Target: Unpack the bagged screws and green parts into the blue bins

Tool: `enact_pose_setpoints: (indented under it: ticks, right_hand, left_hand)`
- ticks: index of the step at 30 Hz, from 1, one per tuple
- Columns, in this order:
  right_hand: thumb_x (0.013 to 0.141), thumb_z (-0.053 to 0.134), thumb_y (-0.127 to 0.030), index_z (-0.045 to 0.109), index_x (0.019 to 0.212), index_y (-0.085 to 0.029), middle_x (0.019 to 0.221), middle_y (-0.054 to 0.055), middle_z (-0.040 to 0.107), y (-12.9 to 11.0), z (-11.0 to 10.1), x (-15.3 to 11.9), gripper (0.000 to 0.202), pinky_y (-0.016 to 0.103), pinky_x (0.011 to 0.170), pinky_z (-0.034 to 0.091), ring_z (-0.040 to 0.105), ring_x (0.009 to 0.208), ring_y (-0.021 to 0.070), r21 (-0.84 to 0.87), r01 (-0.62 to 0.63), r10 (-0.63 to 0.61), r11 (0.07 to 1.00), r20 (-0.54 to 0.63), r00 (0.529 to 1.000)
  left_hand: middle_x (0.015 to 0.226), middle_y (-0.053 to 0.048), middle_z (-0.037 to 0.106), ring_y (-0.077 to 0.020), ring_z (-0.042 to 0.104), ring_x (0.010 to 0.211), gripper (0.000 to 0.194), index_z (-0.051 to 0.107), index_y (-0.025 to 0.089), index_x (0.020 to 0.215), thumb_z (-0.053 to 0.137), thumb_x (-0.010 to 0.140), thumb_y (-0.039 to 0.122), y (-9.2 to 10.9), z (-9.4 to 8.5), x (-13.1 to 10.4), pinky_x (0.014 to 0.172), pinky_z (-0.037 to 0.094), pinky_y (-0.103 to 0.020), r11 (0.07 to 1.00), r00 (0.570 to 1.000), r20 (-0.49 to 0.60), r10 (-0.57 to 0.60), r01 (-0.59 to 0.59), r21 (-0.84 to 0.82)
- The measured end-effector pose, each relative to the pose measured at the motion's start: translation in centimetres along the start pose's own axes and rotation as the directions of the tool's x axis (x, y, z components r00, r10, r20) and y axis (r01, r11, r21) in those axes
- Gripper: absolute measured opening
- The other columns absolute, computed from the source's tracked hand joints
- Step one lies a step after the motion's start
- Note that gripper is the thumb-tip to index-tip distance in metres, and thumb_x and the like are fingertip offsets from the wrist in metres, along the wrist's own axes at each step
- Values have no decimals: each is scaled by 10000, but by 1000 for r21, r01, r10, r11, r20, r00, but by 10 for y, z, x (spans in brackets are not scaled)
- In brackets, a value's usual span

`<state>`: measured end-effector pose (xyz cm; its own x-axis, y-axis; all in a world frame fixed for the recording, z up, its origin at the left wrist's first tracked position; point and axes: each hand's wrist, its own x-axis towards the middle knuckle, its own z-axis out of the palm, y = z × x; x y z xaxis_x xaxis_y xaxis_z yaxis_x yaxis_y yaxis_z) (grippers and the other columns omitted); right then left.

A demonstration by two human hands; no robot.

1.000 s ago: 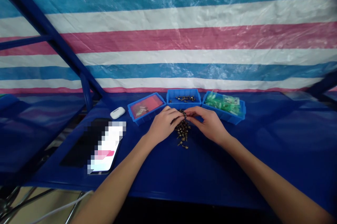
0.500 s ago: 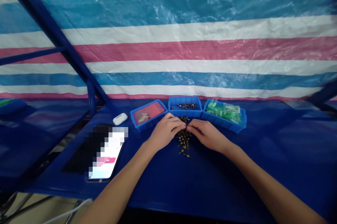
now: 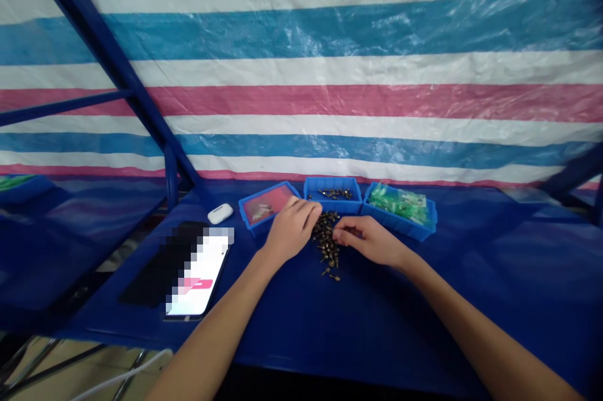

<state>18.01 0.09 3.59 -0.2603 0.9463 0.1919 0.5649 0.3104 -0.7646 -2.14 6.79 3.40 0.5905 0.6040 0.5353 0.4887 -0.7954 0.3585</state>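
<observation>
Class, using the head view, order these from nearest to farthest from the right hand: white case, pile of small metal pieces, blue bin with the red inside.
From the right hand:
1. Pile, just left of its fingers
2. Blue bin, farther left
3. White case, left of the bin

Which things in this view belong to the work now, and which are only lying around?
Likely in the work:
pile of small metal parts, between left hand and right hand
middle blue bin, holding similar parts
left blue bin
right blue bin, green contents

Likely just lying about:
white case
lit phone
dark flat item
</observation>
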Motion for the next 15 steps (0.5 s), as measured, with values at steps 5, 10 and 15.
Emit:
enact_pose_setpoints:
  ticks: [5,10,15]
  right_hand:
    - [925,496,-479,528,639,-184,579,-10,546,13,0,21,411,257,553,343,496,548,131,-229,-113,24,967,-359,933]
    - [942,497,-356,598,821,-206,675,-6,629,24,7,7,217,269,583,350,553,584,150,-357,-120,56,926,-185,981]
    - [940,505,-276,657,928,-219,942,33,669,18,-6,-10,162,285,782,431,617,858,174,-323,26,-13,946,43,999]
  left_hand:
    - [886,-64,677,-210,569,918,365,652,172,941,319,1018,299,-6,0,0,860,454,-356,989,992,-88,-85,95,116]
    - [865,-58,670,-212,561,880,301,641,179,899,382,998,297,-3,2,0,810,455,-344,975,996,-68,-49,62,211]
    - [870,-52,669,-208,560,886,271,638,182,924,395,992,278,-1,3,-2,807,461,-341,979,998,-56,-36,47,200]
